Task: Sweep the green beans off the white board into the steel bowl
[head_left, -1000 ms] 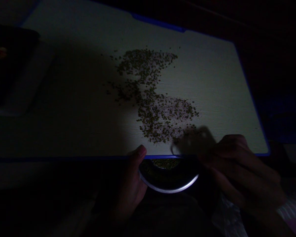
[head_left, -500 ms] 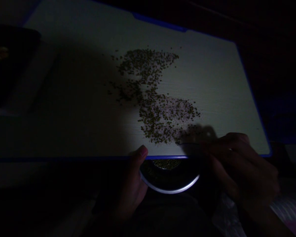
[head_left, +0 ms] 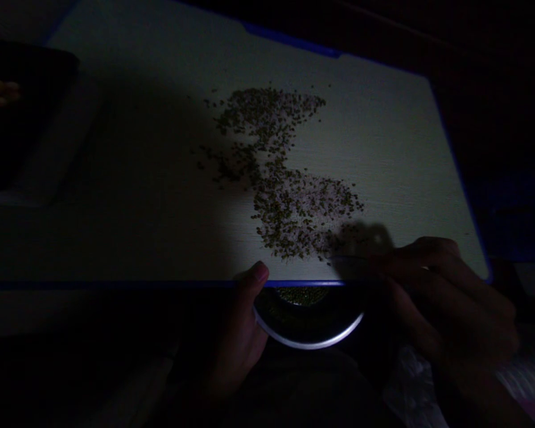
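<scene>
Small green beans that look like mung beans (head_left: 276, 223) lie spread over a pale tabletop (head_left: 419, 154), mixed with tiny pale grains. Below the front edge sits a metal bowl (head_left: 321, 343) with more green beans (head_left: 303, 295) inside, its far part hidden by the table. My left hand (head_left: 245, 333) grips the bowl's left side, thumb up against the table edge. My right hand (head_left: 441, 297) is closed in a pinch on a thin, slightly curved tool (head_left: 350, 257), whose tip touches the near edge of the beans. Darkness hides the tool's exact kind.
At the left of the table stands a dark box-like container (head_left: 31, 113) with light brown pieces (head_left: 0, 93) in it. Blue trim (head_left: 294, 40) runs around the table. Crumpled clear plastic (head_left: 412, 380) lies at lower right. The light is very dim.
My right hand has shifted slightly right, and the tool with it. The left hand stays at the bowl; the beans look nearly the same.
</scene>
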Tool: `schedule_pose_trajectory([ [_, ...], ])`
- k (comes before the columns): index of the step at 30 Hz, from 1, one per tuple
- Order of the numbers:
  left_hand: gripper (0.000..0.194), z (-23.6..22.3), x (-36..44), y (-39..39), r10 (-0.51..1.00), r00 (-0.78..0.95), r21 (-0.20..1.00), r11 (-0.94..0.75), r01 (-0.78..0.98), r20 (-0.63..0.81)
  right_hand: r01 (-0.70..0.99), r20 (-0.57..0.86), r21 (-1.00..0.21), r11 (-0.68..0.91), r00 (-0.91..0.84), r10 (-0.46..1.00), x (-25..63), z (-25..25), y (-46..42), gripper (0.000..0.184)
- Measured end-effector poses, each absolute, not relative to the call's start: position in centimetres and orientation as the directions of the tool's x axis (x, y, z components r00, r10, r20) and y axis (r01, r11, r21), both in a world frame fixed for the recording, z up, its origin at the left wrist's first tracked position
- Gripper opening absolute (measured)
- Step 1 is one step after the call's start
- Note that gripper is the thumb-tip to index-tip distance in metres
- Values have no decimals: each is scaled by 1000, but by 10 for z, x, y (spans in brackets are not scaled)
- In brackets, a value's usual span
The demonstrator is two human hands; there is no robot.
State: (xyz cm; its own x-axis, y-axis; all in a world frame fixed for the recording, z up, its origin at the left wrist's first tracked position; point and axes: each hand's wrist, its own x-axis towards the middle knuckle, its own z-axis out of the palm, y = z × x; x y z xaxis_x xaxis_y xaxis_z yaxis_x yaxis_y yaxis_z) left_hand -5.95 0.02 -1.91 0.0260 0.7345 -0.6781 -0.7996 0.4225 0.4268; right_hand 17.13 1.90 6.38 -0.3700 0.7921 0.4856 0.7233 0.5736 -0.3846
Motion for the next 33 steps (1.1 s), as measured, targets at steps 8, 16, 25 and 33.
schedule_pose_trajectory([
  [8,67,-21,-59,-2,758,44,428,414,-804,-651,653,487,-364,665,-475,733,170,63,15,29],
  [16,48,-19,-60,-2,742,84,346,406,-846,-665,622,487,-347,702,-520,701,167,62,17,26],
  [25,72,-15,-60,2,724,23,401,408,-820,-690,720,467,-343,604,-427,774,169,65,22,32],
  [33,65,-17,-60,1,763,41,417,396,-818,-645,700,477,-360,616,-430,767,169,62,25,38],
])
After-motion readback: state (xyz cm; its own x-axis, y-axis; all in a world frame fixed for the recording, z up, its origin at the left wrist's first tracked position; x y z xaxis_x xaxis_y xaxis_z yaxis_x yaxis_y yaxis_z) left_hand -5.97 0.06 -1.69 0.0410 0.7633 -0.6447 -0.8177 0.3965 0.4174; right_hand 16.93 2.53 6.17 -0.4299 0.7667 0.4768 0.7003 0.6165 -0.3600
